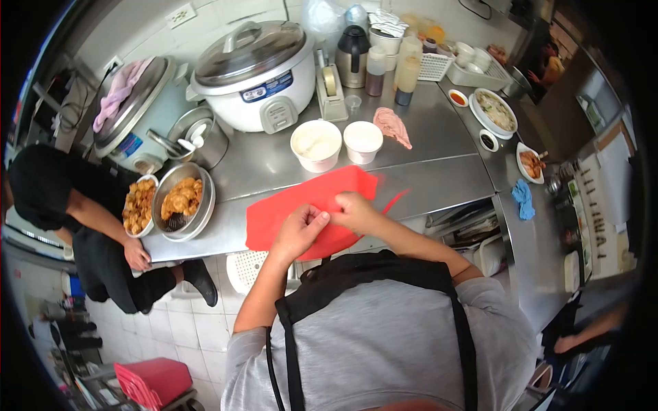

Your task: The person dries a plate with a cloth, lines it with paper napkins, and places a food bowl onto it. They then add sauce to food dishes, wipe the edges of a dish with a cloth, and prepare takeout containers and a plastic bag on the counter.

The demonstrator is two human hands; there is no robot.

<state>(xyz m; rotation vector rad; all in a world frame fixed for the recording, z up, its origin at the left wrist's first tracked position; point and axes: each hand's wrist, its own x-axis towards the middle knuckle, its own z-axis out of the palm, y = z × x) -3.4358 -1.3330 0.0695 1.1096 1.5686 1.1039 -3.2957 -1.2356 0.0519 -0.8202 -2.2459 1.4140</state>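
A bright red plastic bag [273, 218] is stretched out flat in front of me, over the edge of the steel counter. My left hand [300, 231] grips it near the middle, thumb on top. Close beside it, my right hand [356, 212] is closed on the bag too, fingers curled in. A thin red strip trails off to the right, blurred. Just beyond the bag stand two white tubs, the left tub [316, 145] and the right tub [363, 142]; both have pale tops. A crumpled pink cloth [393, 127] lies beside the right tub.
A large rice cooker [253, 75], a tape dispenser [332, 89] and sauce bottles [407, 81] line the back. Fried food fills a metal bowl [164, 212] at left, near a seated person [103, 219]. On the right are a soup bowl [493, 113] and a blue cloth [523, 199].
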